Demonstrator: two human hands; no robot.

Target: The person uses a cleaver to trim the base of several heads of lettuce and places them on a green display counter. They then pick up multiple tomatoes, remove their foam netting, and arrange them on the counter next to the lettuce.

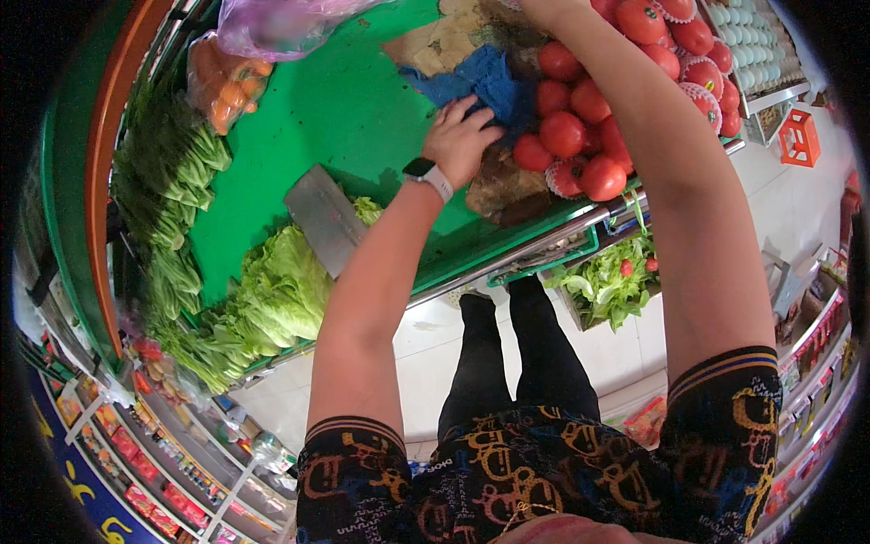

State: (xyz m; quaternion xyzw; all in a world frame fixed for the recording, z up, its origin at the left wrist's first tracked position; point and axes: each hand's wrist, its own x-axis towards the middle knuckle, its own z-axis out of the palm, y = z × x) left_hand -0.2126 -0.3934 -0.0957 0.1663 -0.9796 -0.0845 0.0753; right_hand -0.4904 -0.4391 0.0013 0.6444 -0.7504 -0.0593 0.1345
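My left hand (460, 138), with a watch on its wrist, lies with fingers apart on the lower edge of a crumpled blue cloth (485, 80). Under and around the cloth is brown, stained cardboard (437, 41) on the green display surface (317, 109). Beyond the red tomatoes (564, 134), my right arm reaches to the top edge. Only a sliver of my right hand (542, 7) shows there, and its fingers are cut off from view. Some tomatoes sit in white foam nets. A flat grey metal plate (324, 216) rests left of my left forearm, partly over lettuce (283, 281).
Leafy greens (177, 181) line the left side, near bagged carrots (227, 86) and a purple plastic bag (281, 25). Pale eggs (748, 45) stand at far right, above an orange basket (798, 138). A metal rail (544, 231) edges the stand. Below is a box of greens (609, 279).
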